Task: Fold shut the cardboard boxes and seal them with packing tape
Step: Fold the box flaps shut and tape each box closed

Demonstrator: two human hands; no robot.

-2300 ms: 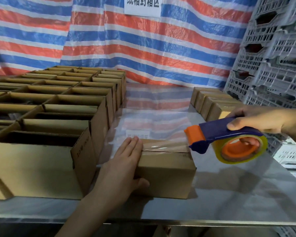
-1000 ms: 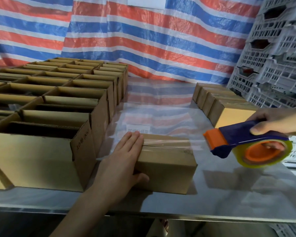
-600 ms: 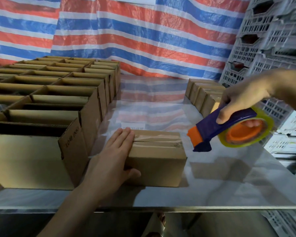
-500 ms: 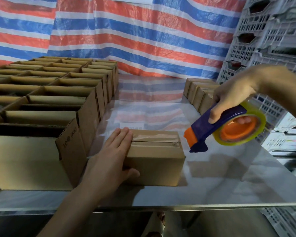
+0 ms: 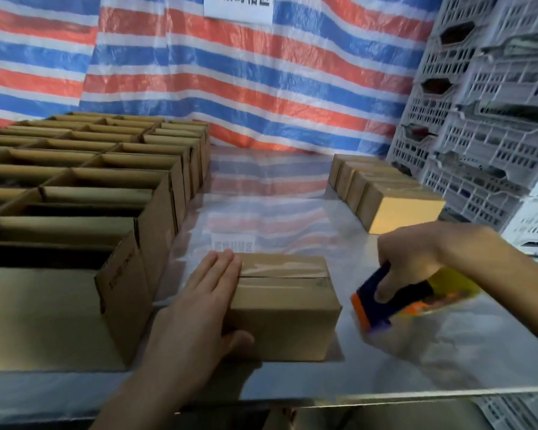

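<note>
A small closed cardboard box (image 5: 289,302) stands near the table's front edge, with clear tape along its top seam. My left hand (image 5: 199,308) holds the box's left end, fingers flat on top and thumb against the front face. Just right of the box, my right hand (image 5: 407,262) grips the blue handle of a tape dispenser (image 5: 398,302) with an orange blade end and a yellow-rimmed roll. The dispenser is low over the table and blurred by motion.
Several open cardboard boxes (image 5: 84,197) fill the table's left side in rows. A row of sealed boxes (image 5: 382,193) stands at the back right on the shiny steel table (image 5: 261,212). Grey plastic crates (image 5: 485,113) are stacked on the right. A striped tarp hangs behind.
My right hand pulled the dispenser off the box's right end, lifted it, then brought it down low beside the box. The tape strip now lies flat on the seam. My left hand stayed put.
</note>
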